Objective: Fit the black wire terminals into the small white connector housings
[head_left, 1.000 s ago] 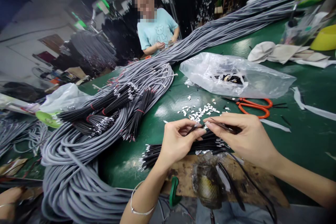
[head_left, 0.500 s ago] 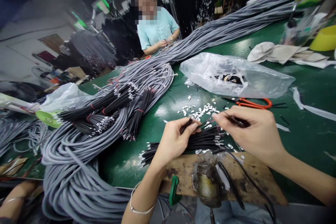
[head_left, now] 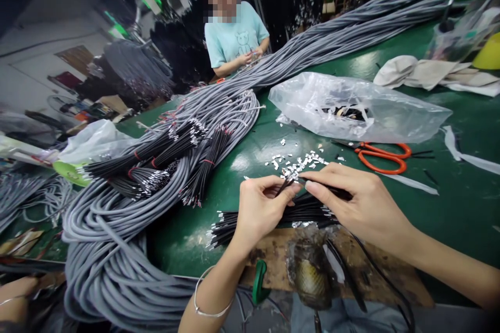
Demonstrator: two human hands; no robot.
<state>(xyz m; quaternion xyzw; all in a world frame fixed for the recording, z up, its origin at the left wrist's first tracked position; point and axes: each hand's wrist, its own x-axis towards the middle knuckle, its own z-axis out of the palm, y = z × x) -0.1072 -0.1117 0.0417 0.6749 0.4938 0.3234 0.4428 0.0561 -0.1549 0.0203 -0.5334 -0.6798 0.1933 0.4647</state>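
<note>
My left hand [head_left: 262, 210] pinches a short black cable [head_left: 285, 185] between thumb and fingers. Close against its fingertips, my right hand [head_left: 353, 200] is closed around a slim dark thing; part of it is covered by the fingers, and I cannot make out its kind. Under both hands lies a bundle of short black cables [head_left: 230, 225] with silvery ends. Small silvery metal pieces [head_left: 299, 164] are scattered on the green table [head_left: 219, 187] just beyond the fingertips.
Orange-handled scissors [head_left: 383, 155] and a clear plastic bag [head_left: 414, 114] lie beyond my right hand. Thick grey cable coils [head_left: 113, 255] and tied black bundles [head_left: 156, 153] fill the left. A wooden board [head_left: 269, 250] carries a grimy device [head_left: 312, 273] in front. A person [head_left: 234, 36] works opposite.
My right hand has moved left and inward, so its fingertips now meet those of my left hand. The scissors' orange handles show more fully. The view has shifted slightly.
</note>
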